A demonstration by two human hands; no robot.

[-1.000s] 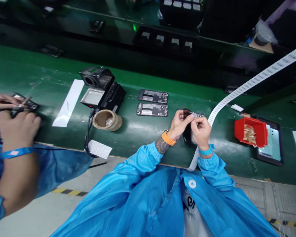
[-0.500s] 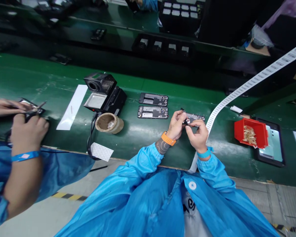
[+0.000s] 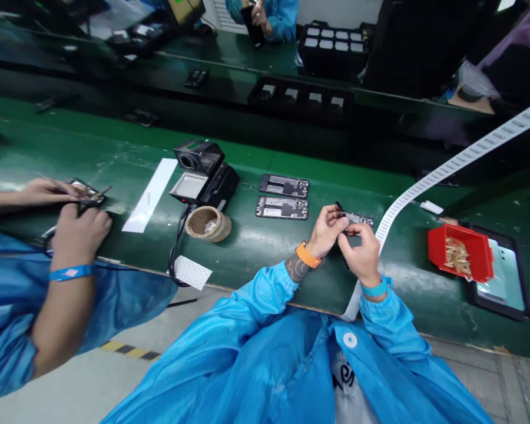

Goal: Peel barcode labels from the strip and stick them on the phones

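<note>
Pinching a dark part (image 3: 338,205), left hand (image 3: 327,228) adjoins right hand (image 3: 363,250) (hold unclear); phone frame (image 3: 363,219) on far side.

We've got a smooth green worktop (image 3: 269,259), softly glossy and scuffed! Our jacket (image 3: 258,297) gleams, all thin, crinkly cloth, while our watch strap (image 3: 308,255) looks like matt rubber. Over to the phone frame (image 3: 361,219), silvery and metallic-looking; now the red bin (image 3: 482,259), shiny plastic; the tan pot (image 3: 224,227), dull and rough; the long strip (image 3: 451,166), paper-like, smooth.
</note>
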